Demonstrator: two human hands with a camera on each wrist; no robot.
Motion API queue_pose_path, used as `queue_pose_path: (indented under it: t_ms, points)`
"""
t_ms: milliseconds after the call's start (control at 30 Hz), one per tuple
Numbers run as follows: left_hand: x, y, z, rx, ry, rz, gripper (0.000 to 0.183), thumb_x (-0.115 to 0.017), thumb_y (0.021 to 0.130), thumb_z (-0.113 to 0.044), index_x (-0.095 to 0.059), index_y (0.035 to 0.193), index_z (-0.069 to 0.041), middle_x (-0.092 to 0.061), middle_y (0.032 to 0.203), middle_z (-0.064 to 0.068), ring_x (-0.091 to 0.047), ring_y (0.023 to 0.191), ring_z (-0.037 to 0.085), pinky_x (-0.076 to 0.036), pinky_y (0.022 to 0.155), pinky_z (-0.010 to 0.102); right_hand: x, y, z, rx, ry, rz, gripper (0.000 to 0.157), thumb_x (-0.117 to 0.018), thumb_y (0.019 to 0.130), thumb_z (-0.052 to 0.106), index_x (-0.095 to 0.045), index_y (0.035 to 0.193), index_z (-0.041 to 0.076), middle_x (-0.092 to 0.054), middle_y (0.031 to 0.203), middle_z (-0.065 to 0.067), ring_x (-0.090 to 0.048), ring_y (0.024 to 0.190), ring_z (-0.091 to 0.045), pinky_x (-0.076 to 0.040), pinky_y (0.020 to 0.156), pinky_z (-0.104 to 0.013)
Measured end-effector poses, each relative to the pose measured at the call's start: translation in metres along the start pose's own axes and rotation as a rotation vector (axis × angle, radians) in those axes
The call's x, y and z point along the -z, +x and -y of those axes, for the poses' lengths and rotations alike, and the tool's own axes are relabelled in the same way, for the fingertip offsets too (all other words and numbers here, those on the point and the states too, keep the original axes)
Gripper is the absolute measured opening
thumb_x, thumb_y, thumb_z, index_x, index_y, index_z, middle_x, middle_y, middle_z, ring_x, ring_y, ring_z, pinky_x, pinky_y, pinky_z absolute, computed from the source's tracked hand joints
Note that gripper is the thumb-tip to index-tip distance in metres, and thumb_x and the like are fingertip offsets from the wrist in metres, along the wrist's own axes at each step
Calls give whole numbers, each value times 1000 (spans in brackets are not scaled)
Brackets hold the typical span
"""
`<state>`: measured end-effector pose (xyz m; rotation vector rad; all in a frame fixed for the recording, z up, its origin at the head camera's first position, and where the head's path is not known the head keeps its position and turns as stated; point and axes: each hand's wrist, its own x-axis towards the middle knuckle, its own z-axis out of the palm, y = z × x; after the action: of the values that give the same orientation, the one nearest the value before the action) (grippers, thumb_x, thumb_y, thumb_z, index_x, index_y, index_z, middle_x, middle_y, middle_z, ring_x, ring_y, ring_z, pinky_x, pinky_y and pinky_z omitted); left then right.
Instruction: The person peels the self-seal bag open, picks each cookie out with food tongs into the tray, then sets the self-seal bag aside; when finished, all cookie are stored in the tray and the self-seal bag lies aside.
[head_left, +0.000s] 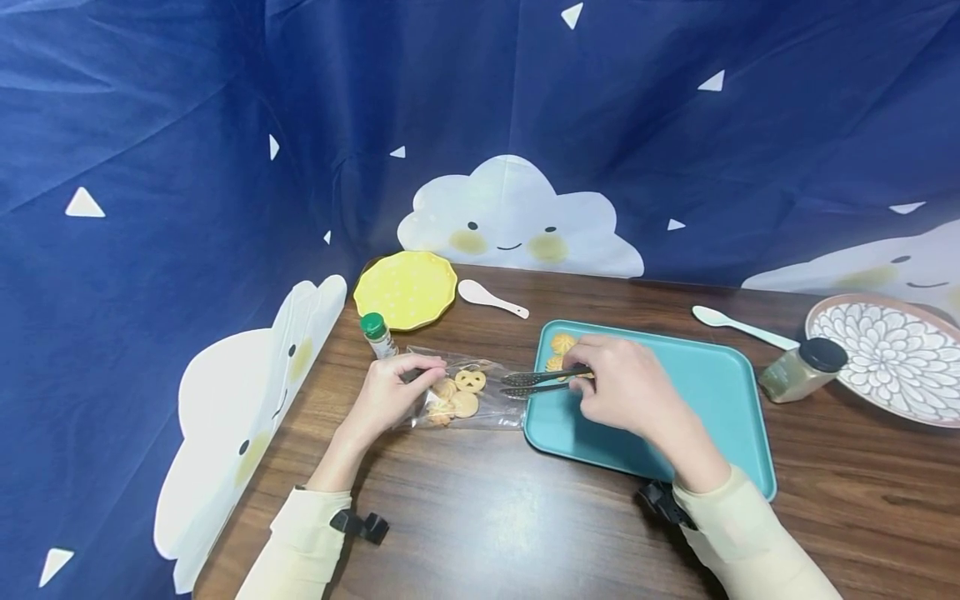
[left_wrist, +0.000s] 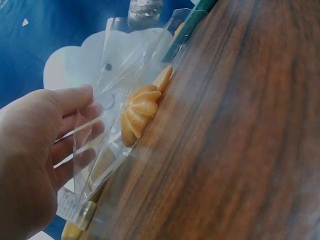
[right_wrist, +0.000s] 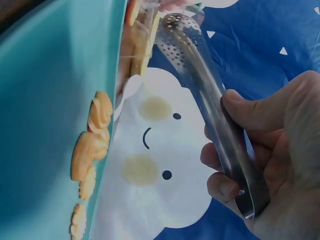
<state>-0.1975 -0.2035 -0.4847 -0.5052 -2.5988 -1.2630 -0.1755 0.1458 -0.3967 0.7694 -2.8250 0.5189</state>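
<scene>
My left hand [head_left: 390, 390] pinches the edge of a clear plastic bag [head_left: 501, 410], thumb against fingers. Several cookies [head_left: 465, 404] show through the film, among them a pretzel-shaped one [head_left: 470, 381]; in the left wrist view a shell-ridged cookie [left_wrist: 141, 111] is closest. Perforated metal tongs [right_wrist: 212, 100] are gripped in my right hand [head_left: 622, 382], thumb on one arm and fingers on the other. Their tips point left over the bag's right end, with nothing visible between them. Beneath the right hand lies a teal tray [head_left: 693, 408], where several ridged cookies [right_wrist: 100, 112] line the left edge.
Behind the bag stand a green-capped shaker [head_left: 377, 333], a yellow plate [head_left: 405, 290] and a pink spoon [head_left: 491, 297]. Right of the tray are a black-lidded jar [head_left: 798, 373], a pale green spoon [head_left: 742, 327] and a flower-patterned plate [head_left: 892, 354]. A blue cloth [head_left: 525, 100] hangs behind the table.
</scene>
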Motion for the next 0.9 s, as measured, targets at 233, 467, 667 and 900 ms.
queue_pose_path:
  t_ms: [233,467,667,900]
  points:
    - [0,-1,-1,-13,-4,-9,11,-77,91,-35,-79,100,-31,-80,105,-12,-75,102,6,-59,93,25,-25,6,0,25,-33,32,15,-75,87,14,-76,102,15,-72,97,1,-67,86,-18,-58,71,-40]
    - [-1,0,0,-28,-13,-10,11,-76,91,-34,-79,101,-30,-80,106,-11,-75,103,6,-59,93,27,-52,8,13,131,-62,-18,29,-80,88,21,-73,114,9,-69,104,-2,-67,99,-22,-61,80,-41]
    - [-1,1,0,-30,-17,-4,13,-76,91,-35,-80,102,-28,-80,106,-11,-75,103,7,-60,93,29,-60,6,21,175,-76,-56,30,-81,87,18,-72,114,9,-66,101,0,-65,96,-21,-60,81,-39]
    - [-1,-1,0,-15,-38,0,13,-76,91,-33,-80,101,-26,-80,106,-9,-75,103,9,-60,94,36,-63,5,24,207,-104,-70,27,-80,87,15,-71,111,8,-64,97,0,-63,91,-19,-59,81,-35]
